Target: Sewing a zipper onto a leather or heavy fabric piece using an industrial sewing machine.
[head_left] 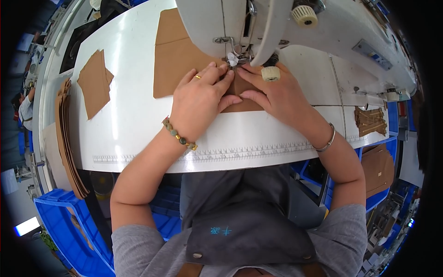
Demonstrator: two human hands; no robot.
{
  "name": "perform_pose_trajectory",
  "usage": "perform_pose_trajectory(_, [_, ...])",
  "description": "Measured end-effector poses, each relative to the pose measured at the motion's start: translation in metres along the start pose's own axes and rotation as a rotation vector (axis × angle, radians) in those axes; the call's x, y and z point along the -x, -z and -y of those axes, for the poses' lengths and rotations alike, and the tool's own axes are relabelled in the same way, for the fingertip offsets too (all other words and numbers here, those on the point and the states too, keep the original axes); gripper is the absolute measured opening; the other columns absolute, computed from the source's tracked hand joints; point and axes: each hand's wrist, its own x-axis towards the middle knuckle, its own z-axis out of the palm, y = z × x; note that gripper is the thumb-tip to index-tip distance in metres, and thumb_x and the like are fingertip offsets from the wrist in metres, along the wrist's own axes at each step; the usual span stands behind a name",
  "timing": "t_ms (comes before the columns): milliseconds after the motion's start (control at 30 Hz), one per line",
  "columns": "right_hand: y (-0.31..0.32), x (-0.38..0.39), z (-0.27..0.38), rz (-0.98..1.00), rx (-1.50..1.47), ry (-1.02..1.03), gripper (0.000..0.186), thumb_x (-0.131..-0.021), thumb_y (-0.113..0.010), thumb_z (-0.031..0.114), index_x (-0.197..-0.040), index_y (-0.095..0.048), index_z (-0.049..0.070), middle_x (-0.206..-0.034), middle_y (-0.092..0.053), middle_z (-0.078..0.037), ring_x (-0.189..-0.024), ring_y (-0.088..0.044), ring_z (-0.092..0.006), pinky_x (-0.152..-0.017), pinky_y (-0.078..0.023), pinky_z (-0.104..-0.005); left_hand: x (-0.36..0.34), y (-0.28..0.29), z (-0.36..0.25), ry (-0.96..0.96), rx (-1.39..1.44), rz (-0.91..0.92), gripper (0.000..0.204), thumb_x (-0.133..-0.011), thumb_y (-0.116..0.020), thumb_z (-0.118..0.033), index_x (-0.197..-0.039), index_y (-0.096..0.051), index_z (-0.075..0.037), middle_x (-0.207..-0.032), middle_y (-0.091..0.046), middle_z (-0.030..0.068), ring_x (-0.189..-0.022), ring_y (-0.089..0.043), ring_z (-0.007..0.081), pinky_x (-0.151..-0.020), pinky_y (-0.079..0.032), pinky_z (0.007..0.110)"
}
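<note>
A brown sheet piece (243, 105), leather-like or cloth, lies on the white table under the needle area of a sewing machine (323, 27). My left hand (198, 99) rests on it from the left, fingers laid forward toward the presser foot (233, 59). From the other side my right hand (279, 92) presses on the same piece, its fingertips partly hidden behind the machine's knob. Both thumbs point inward, nearly meeting. A larger brown panel (173, 60) with a seam line extends left of the needle, partly under my left hand.
Left on the table lie brown cut pieces (94, 85); more brown panels (64, 134) hang over the left edge. Small brown strips (370, 121) lie at right. A blue bin (69, 231) stands lower left; brown panels (376, 171) fill another at right. A ruler scale (207, 154) runs along the front.
</note>
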Motion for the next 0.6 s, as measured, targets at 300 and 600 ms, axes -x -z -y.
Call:
perform_pose_trajectory(300, [0.0003,0.0002,0.0005,0.005,0.013,0.008,0.036,-0.088,-0.076,0.031,-0.112,-0.075,0.005,-0.126,-0.070,-0.013,-0.127,-0.060,-0.0300,-0.116,-0.041,-0.0513,0.0002,0.0003,-0.0002,0.003,0.022,-0.007,0.052,-0.086,-0.076,-0.043,-0.125,-0.076,-0.009,-0.127,-0.071,0.0056,-0.114,-0.068,0.0254,-0.099,-0.053,0.040])
perform_pose_trajectory(600, [0.0035,-0.0025,0.0012,0.004,0.022,0.018,0.036,-0.089,-0.076,0.030,-0.112,-0.074,0.004,-0.119,-0.071,-0.012,-0.122,-0.063,-0.0281,-0.115,-0.042,-0.0509,-0.0006,0.0003,0.0003,0.030,0.022,0.026,0.051,-0.087,-0.075,-0.044,-0.126,-0.075,-0.010,-0.128,-0.071,0.0047,-0.116,-0.068,0.0246,-0.100,-0.052,0.040])
